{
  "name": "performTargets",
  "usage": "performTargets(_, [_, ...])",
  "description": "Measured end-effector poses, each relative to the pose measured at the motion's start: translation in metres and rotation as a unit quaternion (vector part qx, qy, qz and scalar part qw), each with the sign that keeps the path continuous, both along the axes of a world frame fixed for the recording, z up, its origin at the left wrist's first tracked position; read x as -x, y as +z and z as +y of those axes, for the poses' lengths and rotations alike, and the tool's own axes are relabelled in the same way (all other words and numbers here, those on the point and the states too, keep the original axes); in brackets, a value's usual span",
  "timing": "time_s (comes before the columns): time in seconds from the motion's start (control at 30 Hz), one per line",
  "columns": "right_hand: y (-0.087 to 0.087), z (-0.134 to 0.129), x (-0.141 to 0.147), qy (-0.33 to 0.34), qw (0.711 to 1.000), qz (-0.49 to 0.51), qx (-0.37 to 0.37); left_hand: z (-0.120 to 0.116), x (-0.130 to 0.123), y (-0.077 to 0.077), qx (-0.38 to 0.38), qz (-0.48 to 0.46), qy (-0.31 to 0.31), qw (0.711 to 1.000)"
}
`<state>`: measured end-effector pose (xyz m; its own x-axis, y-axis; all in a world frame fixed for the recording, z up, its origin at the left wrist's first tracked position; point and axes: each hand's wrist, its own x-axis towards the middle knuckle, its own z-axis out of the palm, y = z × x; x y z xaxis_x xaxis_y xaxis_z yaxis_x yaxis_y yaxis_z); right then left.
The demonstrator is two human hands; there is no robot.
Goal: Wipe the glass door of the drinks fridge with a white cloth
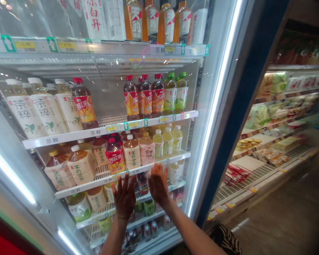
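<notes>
My left hand (124, 199) is raised in front of a lit drinks fridge. Its fingers are spread near a shelf edge (122, 176), beneath a red-labelled iced tea bottle (115, 157). To its right, my right hand (158, 184) has its fingers stretched upward by the same edge, below a pink-labelled bottle (147, 151) and small pale yellow bottles (168, 141). I see nothing held in either hand; whether the fingers touch the shelf edge, I cannot tell. A jasmine tea bottle (132, 152) stands between the red and pink ones. Dark bottles (143, 184) show between my hands.
On the shelf above stand white-labelled tea bottles (46, 109), red-capped bottles (131, 99) and green-capped bottles (170, 92). Amber bottles (150, 21) fill part of the top shelf. A blue frame (244, 106) separates the fridge from an open chilled display (271, 136).
</notes>
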<state>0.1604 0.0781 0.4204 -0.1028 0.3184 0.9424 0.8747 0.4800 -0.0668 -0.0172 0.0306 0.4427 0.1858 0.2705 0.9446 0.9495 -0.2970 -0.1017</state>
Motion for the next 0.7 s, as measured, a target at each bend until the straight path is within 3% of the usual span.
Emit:
performTargets(0.1, [-0.014, -0.016, -0.002, 0.004, 1.0, 0.005, -0.016, -0.004, -0.011, 0.003, 0.005, 0.014, -0.02, 1.0])
performTargets(0.3, [0.015, 0.017, -0.028, -0.024, 0.997, 0.08, 0.004, 0.009, -0.059, 0.008, 0.01, 0.07, -0.082, 0.994])
performTargets(0.5, [-0.004, 0.0, -0.039, -0.038, 0.995, 0.09, -0.011, 0.028, -0.083, 0.012, 0.015, 0.046, -0.078, 0.996])
performTargets(0.63, [0.029, 0.026, -0.077, -0.052, 0.991, 0.123, -0.001, 0.03, -0.084, 0.007, 0.005, 0.035, -0.065, 0.997])
performTargets(0.7, [0.037, 0.035, -0.091, -0.047, 0.992, 0.119, -0.001, 0.03, -0.084, 0.005, 0.002, 0.037, -0.059, 0.998])
